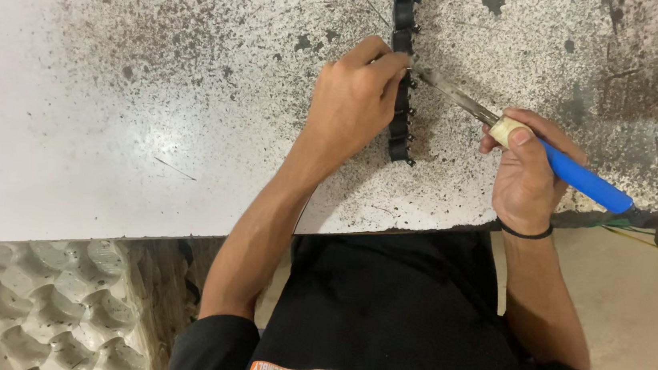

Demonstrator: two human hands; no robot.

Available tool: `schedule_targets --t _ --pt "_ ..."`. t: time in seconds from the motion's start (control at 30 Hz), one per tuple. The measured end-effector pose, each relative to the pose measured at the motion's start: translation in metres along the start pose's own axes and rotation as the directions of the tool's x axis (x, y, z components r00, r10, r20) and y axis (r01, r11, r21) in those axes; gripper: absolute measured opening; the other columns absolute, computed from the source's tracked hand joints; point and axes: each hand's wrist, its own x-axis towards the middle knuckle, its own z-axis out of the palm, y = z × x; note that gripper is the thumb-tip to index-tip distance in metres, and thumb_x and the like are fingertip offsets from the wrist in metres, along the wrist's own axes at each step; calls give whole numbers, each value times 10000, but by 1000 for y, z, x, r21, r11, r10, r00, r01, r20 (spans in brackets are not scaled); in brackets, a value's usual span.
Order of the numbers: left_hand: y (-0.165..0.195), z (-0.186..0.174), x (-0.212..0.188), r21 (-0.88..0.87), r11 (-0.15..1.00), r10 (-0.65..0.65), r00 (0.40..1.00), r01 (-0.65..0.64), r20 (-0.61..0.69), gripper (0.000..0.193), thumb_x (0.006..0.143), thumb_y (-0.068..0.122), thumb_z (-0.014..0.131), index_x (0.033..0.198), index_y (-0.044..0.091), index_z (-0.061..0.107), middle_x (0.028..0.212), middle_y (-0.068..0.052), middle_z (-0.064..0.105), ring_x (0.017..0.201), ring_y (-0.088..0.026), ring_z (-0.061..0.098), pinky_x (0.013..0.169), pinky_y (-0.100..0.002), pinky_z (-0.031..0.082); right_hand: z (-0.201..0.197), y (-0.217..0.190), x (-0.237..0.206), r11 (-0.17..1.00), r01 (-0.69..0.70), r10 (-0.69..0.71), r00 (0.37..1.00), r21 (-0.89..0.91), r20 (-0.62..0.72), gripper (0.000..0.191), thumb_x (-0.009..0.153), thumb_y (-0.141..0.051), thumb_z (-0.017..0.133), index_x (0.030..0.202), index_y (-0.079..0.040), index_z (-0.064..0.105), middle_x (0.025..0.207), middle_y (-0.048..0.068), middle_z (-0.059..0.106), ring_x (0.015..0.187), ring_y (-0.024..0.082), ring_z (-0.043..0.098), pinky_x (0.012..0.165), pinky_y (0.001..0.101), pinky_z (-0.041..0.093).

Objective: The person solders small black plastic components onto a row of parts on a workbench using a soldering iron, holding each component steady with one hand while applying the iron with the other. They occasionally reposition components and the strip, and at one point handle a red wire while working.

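A row of small black parts (402,63), each with short metal pins along its right side, is laid in a straight line on a white table (113,92) whose top is pitted and speckled with dark marks; the row runs from the far edge of the view down toward the person, ending just past the left hand (350,103); that hand is laid over the near stretch of the row, its fingers curled and pressed on the black parts so that they are pinned to the table; a soldering iron (526,144) with a blue handle, a pale collar and a long metal shaft is gripped in the right hand (524,176), the fingers closed round the collar and handle; the tip is brought to the right side of the row, just beside the left fingertips; a thin black band is worn on the right wrist; a grey moulded pulp tray (52,303) is seen below the table's near edge, at the lower left.
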Motion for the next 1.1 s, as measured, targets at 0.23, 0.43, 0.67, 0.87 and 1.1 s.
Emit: schedule_targets --t 0.23,0.43,0.67,0.87,1.1 --pt "-2 5 5 73 996 58 998 -57 -14 45 932 35 705 948 19 744 918 -103 694 640 -238 692 562 -351 579 -6 -1 2 999 25 -23 999 -42 34 308 1051 -142 732 1193 128 684 989 205 703 839 276 702 730 378 585" --pt "48 -51 5 13 999 37 989 -39 141 119 1037 -5 624 1085 48 719 857 -64 756 529 -99 636 369 -303 435 -11 -15 17 994 109 -109 994 30 4 277 1079 -136 714 1179 119 681 988 178 686 827 269 680 744 390 570" --pt "33 -49 39 268 949 228 947 -164 -227 289 953 -68 631 1195 82 679 1023 -50 709 781 -194 696 561 -294 558 6 1 23 998 60 -60 998 -26 -14 303 1063 -120 689 1226 134 674 1011 194 689 845 273 683 761 378 568" --pt "-6 -1 12 177 984 -8 999 14 -35 320 862 -56 672 1103 108 801 968 -79 670 639 -235 706 511 -356 568 4 2 23 998 24 -26 999 -56 -32 296 1061 -110 692 1232 131 673 1011 205 690 849 276 694 763 377 576" --pt "-18 2 21 81 997 11 1000 -12 13 184 912 8 689 1036 96 793 944 -80 654 716 -276 730 624 -400 607 9 3 26 999 27 -26 1000 -43 10 287 1066 -121 701 1226 116 673 1012 208 698 850 282 700 745 383 579"
